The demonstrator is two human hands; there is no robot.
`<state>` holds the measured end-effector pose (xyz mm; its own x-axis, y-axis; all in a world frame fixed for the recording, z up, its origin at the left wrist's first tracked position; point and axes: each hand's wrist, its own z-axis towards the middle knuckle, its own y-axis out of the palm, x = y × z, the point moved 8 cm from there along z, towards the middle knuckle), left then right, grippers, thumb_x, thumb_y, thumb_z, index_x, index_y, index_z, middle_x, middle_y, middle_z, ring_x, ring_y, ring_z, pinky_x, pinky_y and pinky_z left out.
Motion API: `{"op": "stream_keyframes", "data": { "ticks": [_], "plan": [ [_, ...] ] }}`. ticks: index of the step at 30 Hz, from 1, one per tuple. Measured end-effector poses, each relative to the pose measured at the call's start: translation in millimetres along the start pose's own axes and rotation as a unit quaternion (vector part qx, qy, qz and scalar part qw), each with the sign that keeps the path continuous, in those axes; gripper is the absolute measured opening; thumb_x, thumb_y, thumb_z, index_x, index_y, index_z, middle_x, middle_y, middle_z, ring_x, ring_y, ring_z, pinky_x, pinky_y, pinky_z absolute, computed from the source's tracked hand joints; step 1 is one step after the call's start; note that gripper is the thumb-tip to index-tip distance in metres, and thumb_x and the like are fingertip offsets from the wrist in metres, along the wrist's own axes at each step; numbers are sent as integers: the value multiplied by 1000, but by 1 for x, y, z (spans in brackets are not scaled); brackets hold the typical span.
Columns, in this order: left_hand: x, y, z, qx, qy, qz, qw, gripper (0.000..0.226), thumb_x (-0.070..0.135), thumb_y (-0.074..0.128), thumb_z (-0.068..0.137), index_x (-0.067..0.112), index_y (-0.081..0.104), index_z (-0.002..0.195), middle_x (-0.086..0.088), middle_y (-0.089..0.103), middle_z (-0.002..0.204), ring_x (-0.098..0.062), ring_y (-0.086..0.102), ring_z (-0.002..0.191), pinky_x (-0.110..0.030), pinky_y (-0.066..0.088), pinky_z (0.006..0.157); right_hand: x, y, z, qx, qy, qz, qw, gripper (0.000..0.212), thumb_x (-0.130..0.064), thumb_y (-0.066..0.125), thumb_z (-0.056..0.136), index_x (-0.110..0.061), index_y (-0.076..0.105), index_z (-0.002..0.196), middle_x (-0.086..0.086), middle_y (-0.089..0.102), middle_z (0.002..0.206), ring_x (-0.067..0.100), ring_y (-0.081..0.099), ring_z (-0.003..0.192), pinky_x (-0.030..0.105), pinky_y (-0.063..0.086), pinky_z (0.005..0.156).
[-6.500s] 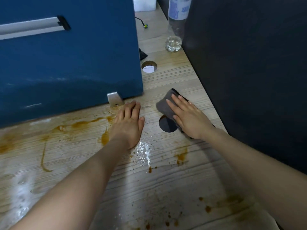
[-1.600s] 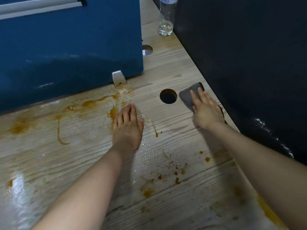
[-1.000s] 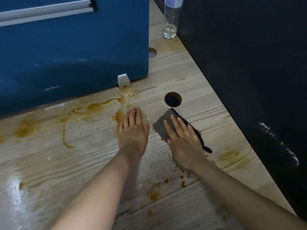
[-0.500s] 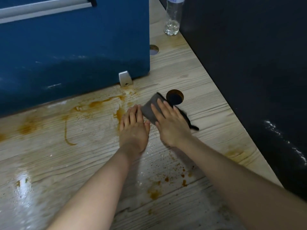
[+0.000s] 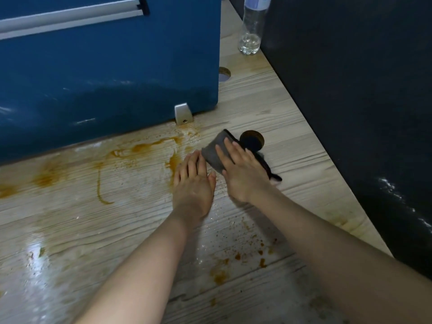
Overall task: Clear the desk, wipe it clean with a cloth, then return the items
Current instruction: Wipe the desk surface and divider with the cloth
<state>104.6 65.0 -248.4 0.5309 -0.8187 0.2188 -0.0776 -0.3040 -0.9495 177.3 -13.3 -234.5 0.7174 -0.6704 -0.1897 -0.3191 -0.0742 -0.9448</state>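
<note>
desk point(image 5: 292, 141): light wood-grain top, fills most of the view, wet sheen at near left
blue panel point(image 5: 109, 73): big upright divider at far left, silver rail across its top, stands on the desk
dark panel point(image 5: 355, 90): upright along the desk's right edge
stains point(image 5: 145, 147): orange-brown streaks and smears along the foot of the blue panel, more blots and specks near the forearms at lower centre
left hand point(image 5: 194, 183): palm down flat on the desk, fingers straight and together, holds nothing, fingertips just beside the cloth's left edge
right hand point(image 5: 243, 171): palm down on the cloth, fingers extended and pressing it onto the desk, no curl round it
cloth point(image 5: 214, 149): grey, under the right hand, lying on the desk at centre, far edge touching the rim of the near cable hole, dark corner sticks out past the hand's right side
water bottle point(image 5: 252, 26): clear plastic, upright at far right, close to the dark panel, a little water in the bottom
near cable hole point(image 5: 253, 139): round, dark, just beyond the right hand
far cable hole point(image 5: 224, 74): round, by the blue panel's right edge
bracket point(image 5: 183, 113): small silver foot at the blue panel's base
</note>
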Motion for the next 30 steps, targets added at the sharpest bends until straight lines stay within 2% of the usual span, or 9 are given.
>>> {"op": "stream_keyframes", "data": {
  "ticks": [4,8,12,21,23,26,28,30],
  "plan": [
    [0,1,0,-4,-4,0,1000,58,40,12,101,16,-8,150,0,-8,158,-20,-6,144,-34,-6,116,9,3,1,-29,10,-4,1000,59,-32,21,103,-27,-16,149,-2,-26,155,13,-20,144,34,-10,116],
    [-1,0,-1,8,-6,3,1000,58,40,13,101,16,-7,150,0,-7,158,-21,-5,144,-35,-5,116,15,-3,31,-22,46,-4,999,58,-31,21,103,-25,-13,150,-1,-24,156,15,-18,144,35,-8,117],
    [0,1,-1,9,-2,3,1000,58,40,13,101,15,-4,150,-2,-4,158,-23,-2,144,-37,-1,116,6,4,7,-21,31,2,999,58,-30,20,103,-25,-14,150,-1,-25,156,14,-19,144,34,-12,115],
    [14,-16,-56,60,100,16,993,55,30,43,95,12,29,145,-12,30,147,-31,24,135,-40,6,115,-6,27,-93,-35,26,51,998,57,-34,19,103,-29,-13,150,-6,-25,155,10,-19,143,30,-12,114],
    [26,-9,-71,35,122,9,992,57,29,40,97,12,23,148,-10,24,151,-28,19,139,-37,2,116,-3,30,-115,-45,31,41,998,57,-35,19,103,-29,-14,150,-6,-26,155,9,-19,143,29,-11,114],
    [23,9,-75,-38,93,-20,995,58,36,25,101,18,1,151,-2,0,158,-19,-2,144,-34,-6,115,10,31,-122,-55,35,16,998,57,-36,18,103,-30,-16,149,-6,-28,154,9,-18,143,30,-9,115],
    [17,22,-72,-82,82,-9,993,58,41,16,101,23,-11,150,4,-13,157,-17,-13,144,-34,-10,114,37,25,-106,-59,77,16,995,57,-36,16,103,-29,-18,148,-5,-29,154,11,-19,144,32,-8,115],
    [14,27,-71,-90,85,-2,992,58,43,11,101,25,-16,148,6,-18,156,-15,-18,143,-33,-12,114,76,14,-90,-53,149,34,987,57,-36,15,103,-27,-17,149,-2,-28,155,14,-18,144,35,-7,116]
  ]
}}
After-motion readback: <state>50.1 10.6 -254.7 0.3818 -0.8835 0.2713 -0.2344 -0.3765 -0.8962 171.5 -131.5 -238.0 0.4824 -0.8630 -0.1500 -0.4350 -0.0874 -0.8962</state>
